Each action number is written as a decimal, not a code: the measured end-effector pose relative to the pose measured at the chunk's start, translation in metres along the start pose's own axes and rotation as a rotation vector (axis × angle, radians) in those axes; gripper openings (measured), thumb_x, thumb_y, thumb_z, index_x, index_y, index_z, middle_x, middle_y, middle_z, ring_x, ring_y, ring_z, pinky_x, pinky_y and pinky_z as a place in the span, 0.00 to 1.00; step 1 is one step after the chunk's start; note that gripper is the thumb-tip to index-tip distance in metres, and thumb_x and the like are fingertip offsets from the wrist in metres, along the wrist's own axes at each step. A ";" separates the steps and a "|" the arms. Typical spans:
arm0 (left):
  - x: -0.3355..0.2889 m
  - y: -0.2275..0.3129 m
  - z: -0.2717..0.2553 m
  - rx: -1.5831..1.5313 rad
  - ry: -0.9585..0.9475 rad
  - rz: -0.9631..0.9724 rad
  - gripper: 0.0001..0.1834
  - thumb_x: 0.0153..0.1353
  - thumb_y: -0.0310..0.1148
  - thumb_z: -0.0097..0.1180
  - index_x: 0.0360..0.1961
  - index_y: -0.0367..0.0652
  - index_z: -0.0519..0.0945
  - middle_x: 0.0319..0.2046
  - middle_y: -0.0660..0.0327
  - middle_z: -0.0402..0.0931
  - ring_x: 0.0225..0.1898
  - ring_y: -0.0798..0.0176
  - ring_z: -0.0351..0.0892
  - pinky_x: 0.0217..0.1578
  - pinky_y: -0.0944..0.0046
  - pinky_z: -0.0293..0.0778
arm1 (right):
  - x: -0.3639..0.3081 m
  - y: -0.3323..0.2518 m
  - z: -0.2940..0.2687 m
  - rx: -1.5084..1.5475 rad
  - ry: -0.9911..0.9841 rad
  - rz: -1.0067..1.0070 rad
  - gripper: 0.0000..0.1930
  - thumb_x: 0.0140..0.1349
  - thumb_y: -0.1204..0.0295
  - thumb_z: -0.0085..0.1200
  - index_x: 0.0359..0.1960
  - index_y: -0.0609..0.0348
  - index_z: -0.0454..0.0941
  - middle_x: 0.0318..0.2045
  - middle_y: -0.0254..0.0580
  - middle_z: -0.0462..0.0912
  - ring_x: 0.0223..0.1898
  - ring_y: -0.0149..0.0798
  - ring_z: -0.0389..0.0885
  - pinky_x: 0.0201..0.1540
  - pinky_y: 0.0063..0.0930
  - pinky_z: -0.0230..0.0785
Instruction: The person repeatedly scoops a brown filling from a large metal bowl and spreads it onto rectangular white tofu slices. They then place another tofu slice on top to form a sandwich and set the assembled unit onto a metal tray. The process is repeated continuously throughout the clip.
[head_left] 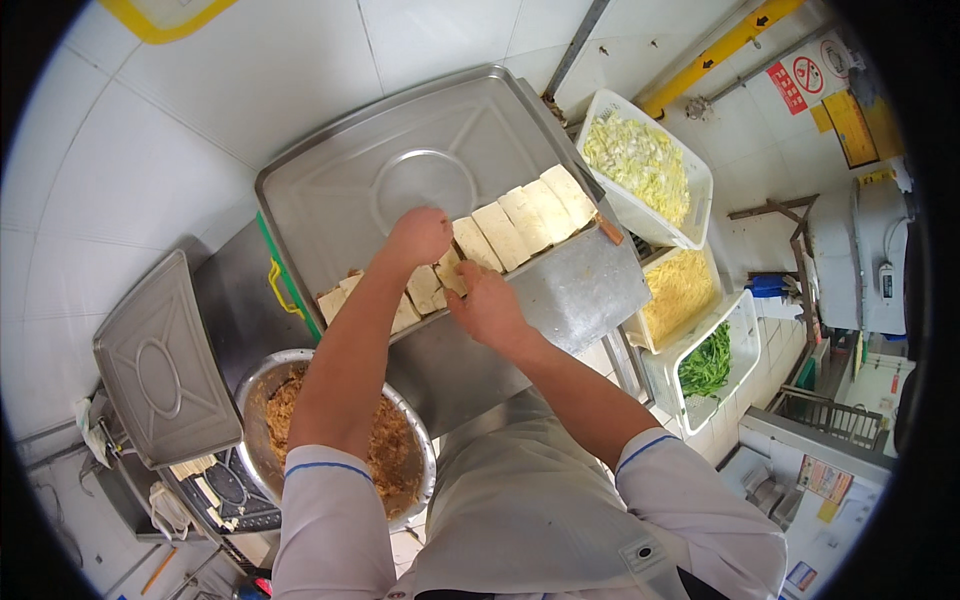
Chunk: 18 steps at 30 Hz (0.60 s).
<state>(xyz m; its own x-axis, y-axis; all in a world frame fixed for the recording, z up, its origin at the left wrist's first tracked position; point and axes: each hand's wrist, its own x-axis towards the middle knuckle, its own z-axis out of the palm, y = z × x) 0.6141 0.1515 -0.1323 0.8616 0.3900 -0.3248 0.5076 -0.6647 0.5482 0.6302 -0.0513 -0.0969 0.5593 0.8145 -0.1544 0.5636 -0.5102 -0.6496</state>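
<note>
A row of pale tofu slabs lies along the near side of a large metal tray, with some narrower tofu pieces toward the left end. My left hand is closed just above the row; whatever its curled fingers hold is hidden. Lower and to the right, my right hand has thumb and fingers bent around a tofu slice in the row's middle. Below my left forearm sits a metal bowl of brown, minced filling.
A brown handle lies at the row's right end. Right of the table, white baskets hold shredded cabbage, yellow shreds and green vegetables. At left, another metal tray leans beside a green board edge with a yellow handle.
</note>
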 end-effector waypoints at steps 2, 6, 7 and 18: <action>-0.002 0.001 -0.002 0.067 -0.002 0.025 0.16 0.69 0.38 0.53 0.38 0.37 0.88 0.42 0.42 0.86 0.47 0.37 0.84 0.53 0.43 0.79 | -0.001 0.001 0.001 0.014 0.005 -0.042 0.20 0.64 0.69 0.64 0.54 0.67 0.75 0.46 0.64 0.84 0.51 0.66 0.81 0.55 0.55 0.75; 0.001 0.003 -0.004 -0.018 0.084 -0.020 0.15 0.68 0.39 0.57 0.39 0.38 0.87 0.42 0.45 0.85 0.47 0.39 0.84 0.52 0.44 0.79 | -0.006 0.008 -0.004 0.065 0.066 -0.093 0.21 0.64 0.70 0.64 0.56 0.67 0.76 0.49 0.61 0.83 0.53 0.63 0.80 0.58 0.53 0.74; 0.002 0.005 -0.002 -0.055 0.167 0.015 0.14 0.67 0.39 0.58 0.39 0.38 0.86 0.42 0.46 0.85 0.47 0.39 0.83 0.52 0.44 0.79 | -0.007 0.010 -0.007 0.034 0.096 -0.115 0.22 0.64 0.70 0.64 0.56 0.67 0.76 0.50 0.61 0.83 0.55 0.63 0.80 0.60 0.52 0.73; 0.021 0.016 0.013 -0.066 0.035 0.125 0.12 0.63 0.38 0.65 0.39 0.39 0.85 0.40 0.48 0.84 0.45 0.43 0.83 0.49 0.47 0.79 | -0.014 0.040 -0.010 -0.142 0.088 -0.175 0.23 0.66 0.71 0.62 0.60 0.67 0.76 0.59 0.61 0.80 0.61 0.63 0.77 0.66 0.52 0.71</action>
<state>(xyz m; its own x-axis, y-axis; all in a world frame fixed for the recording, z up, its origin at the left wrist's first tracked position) 0.6403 0.1414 -0.1403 0.9171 0.3297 -0.2242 0.3943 -0.6668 0.6324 0.6508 -0.0857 -0.1137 0.4927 0.8700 0.0211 0.7330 -0.4018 -0.5489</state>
